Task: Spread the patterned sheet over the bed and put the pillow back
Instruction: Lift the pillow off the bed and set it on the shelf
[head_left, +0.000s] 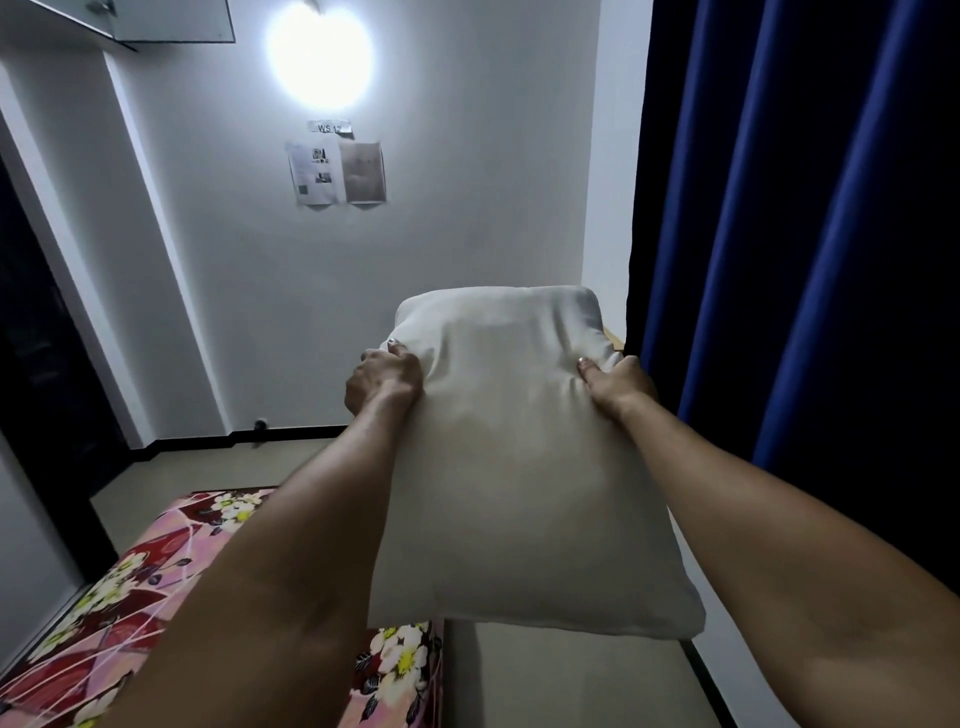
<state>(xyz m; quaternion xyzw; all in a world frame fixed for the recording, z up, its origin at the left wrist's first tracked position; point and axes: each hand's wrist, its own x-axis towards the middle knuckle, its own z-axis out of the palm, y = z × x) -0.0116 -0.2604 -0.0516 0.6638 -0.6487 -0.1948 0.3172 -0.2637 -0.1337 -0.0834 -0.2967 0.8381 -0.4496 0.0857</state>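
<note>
A plain white pillow (519, 457) hangs in the air in front of me, held out at arm's length. My left hand (382, 379) grips its left edge with curled fingers. My right hand (615, 387) grips its right edge, thumb pressed into the cloth. The patterned sheet (135, 597), pink and red with white flowers, lies over the bed at the lower left, under my left arm. The pillow is to the right of the bed, above the floor strip.
A dark blue curtain (805, 260) hangs along the right. The white wall (467, 182) ahead carries taped papers (337, 171) and a bright lamp (319, 52). Beige floor (561, 680) runs beside the bed. A dark doorway (41, 364) stands at left.
</note>
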